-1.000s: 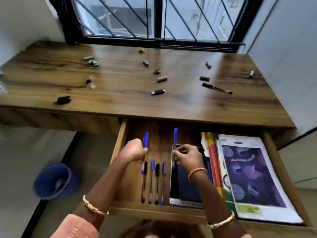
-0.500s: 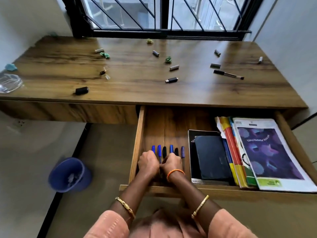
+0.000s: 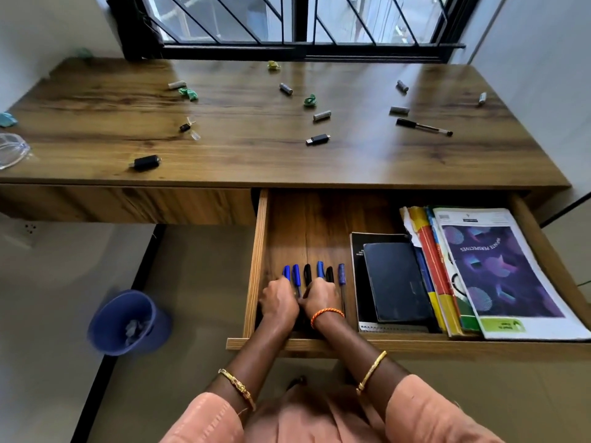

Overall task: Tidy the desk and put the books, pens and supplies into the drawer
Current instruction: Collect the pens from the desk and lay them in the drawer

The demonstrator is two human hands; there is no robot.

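Your left hand (image 3: 279, 302) and right hand (image 3: 319, 300) lay side by side in the open drawer (image 3: 261, 251), fingers curled down over the row of pens (image 3: 315, 274); whether they gripped or merely pressed, I could not tell. Capped ends stuck out beyond your knuckles. Just right lay a black notebook (image 3: 396, 282), then the stacked books (image 3: 499, 270). Farther off, a lone pen (image 3: 423, 127) remained on the desk (image 3: 256, 155) among scattered batteries (image 3: 321, 115).

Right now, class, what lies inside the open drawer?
Six pens at the left, under both hands; notebooks and books on the right. The hands hide the pens' lower ends.
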